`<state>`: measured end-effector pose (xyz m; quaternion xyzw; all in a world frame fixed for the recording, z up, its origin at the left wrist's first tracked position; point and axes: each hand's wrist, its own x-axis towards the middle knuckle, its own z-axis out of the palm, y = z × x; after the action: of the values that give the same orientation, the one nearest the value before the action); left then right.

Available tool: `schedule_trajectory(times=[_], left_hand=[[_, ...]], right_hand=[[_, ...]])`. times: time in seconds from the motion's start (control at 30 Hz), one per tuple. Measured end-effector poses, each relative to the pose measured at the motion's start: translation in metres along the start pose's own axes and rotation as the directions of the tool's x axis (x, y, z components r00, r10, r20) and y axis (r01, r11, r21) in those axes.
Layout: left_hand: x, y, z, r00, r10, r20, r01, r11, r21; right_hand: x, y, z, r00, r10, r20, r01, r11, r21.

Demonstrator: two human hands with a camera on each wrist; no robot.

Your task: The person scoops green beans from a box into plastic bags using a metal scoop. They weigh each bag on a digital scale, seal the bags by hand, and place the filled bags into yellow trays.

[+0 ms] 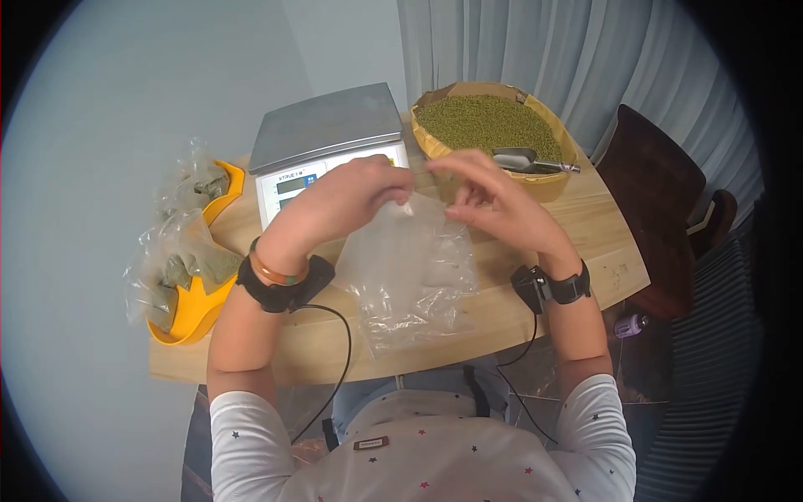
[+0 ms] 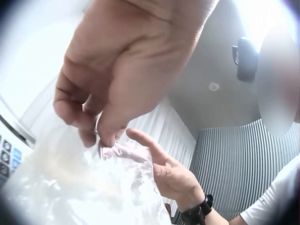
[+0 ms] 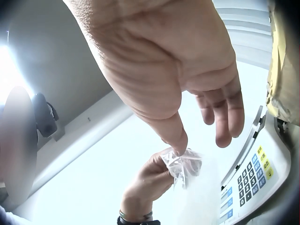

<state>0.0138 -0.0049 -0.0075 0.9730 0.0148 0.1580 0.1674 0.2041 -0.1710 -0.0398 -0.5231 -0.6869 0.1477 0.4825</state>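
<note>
A clear plastic bag (image 1: 410,276) hangs in front of the person, over the near part of the wooden table. The left hand (image 1: 360,188) pinches its top edge; in the left wrist view the thumb and fingers (image 2: 110,136) close on the crinkled film. Across from it, the right hand (image 1: 502,205) has its index finger stretched out and its other fingers loosely bent. Seen from the right wrist, that thumb (image 3: 176,136) overlaps the gathered corner of the bag (image 3: 183,166), while the fingers stand apart from it.
Behind the left hand stands a digital scale (image 1: 330,130) with a grey platform. A lined box (image 1: 569,155) of small green grains is at the back right, a metal scoop (image 1: 519,159) lying on them. Yellow holders (image 1: 188,322) with filled bags (image 1: 180,259) line the left edge.
</note>
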Motion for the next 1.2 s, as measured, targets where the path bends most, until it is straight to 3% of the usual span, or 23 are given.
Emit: schedule_trajectory(times=[0.07,0.13,0.2,0.23,0.3,0.37,0.43,0.57,0.63,0.67,0.73,0.77,0.8,0.83,0.9,0.93,1.0,1.13,1.2], left_hand=[[0.003,0.010,0.004,0.993,-0.087,0.080,0.082,0.995,0.061],[0.006,0.012,0.005,0.995,-0.065,0.080,0.061,0.996,0.059],[0.009,0.012,0.010,0.997,-0.025,0.072,0.021,0.998,0.056],[0.010,0.011,0.012,0.997,-0.007,0.072,0.003,0.998,0.058],[0.009,0.012,0.014,0.995,0.025,0.093,-0.026,1.000,0.012],[0.009,0.004,0.021,0.993,0.051,0.111,-0.047,0.998,-0.036],[0.009,0.006,0.021,0.988,0.059,0.143,-0.049,0.996,-0.074],[0.003,0.004,0.016,0.988,0.101,0.114,-0.086,0.988,-0.131],[0.000,0.002,0.014,0.988,0.119,0.100,-0.108,0.988,-0.109],[-0.002,0.002,0.012,0.989,0.107,0.098,-0.097,0.990,-0.102],[-0.007,-0.002,0.012,0.992,0.104,0.070,-0.097,0.991,-0.096],[-0.008,-0.002,0.011,0.992,0.108,0.072,-0.101,0.990,-0.101],[-0.010,0.000,0.007,0.995,0.090,0.052,-0.083,0.990,-0.112],[-0.011,0.002,0.004,0.997,0.069,0.034,-0.064,0.990,-0.123],[-0.013,0.007,-0.001,0.998,0.066,0.009,-0.065,0.993,-0.101],[-0.014,0.010,-0.004,0.998,0.057,-0.016,-0.058,0.995,-0.078],[-0.017,0.015,-0.007,0.998,0.038,-0.040,-0.041,0.996,-0.076],[-0.022,0.021,-0.011,0.997,-0.019,-0.078,0.013,0.996,-0.083],[-0.020,0.021,-0.013,0.997,-0.034,-0.065,0.029,0.997,-0.077]], right_hand=[[-0.001,0.008,-0.001,0.997,0.031,0.077,-0.028,0.999,-0.034],[-0.002,0.013,-0.002,0.988,0.067,0.141,-0.057,0.996,-0.074],[-0.007,0.013,-0.001,0.956,0.192,0.220,-0.226,0.964,0.143],[-0.008,0.013,-0.003,0.959,0.194,0.205,-0.224,0.965,0.134],[-0.011,0.014,-0.006,0.900,0.264,0.347,-0.318,0.942,0.110],[-0.013,0.021,-0.006,0.920,0.221,0.325,-0.265,0.959,0.099],[-0.011,0.026,-0.010,0.843,0.373,0.388,-0.343,0.928,-0.147],[-0.013,0.032,-0.024,0.854,0.420,0.308,-0.384,0.907,-0.174],[-0.014,0.026,-0.038,0.946,0.297,0.131,-0.280,0.951,-0.133],[-0.014,0.031,-0.048,0.947,0.298,0.123,-0.281,0.950,-0.138],[-0.010,0.049,-0.078,0.971,0.191,-0.145,-0.228,0.919,-0.321],[-0.008,0.054,-0.095,0.950,0.231,-0.212,-0.305,0.840,-0.450],[-0.011,0.082,-0.113,0.960,0.123,-0.253,-0.267,0.679,-0.684],[-0.008,0.089,-0.121,0.959,0.127,-0.255,-0.271,0.677,-0.684],[-0.003,0.097,-0.131,0.822,0.471,-0.319,-0.470,0.248,-0.847],[-0.001,0.106,-0.134,0.821,0.470,-0.324,-0.475,0.247,-0.845],[0.003,0.129,-0.136,0.696,0.667,-0.265,-0.517,0.209,-0.830],[0.006,0.144,-0.137,0.699,0.654,-0.290,-0.583,0.286,-0.761],[0.008,0.135,-0.137,0.769,0.525,-0.364,-0.560,0.280,-0.779]])
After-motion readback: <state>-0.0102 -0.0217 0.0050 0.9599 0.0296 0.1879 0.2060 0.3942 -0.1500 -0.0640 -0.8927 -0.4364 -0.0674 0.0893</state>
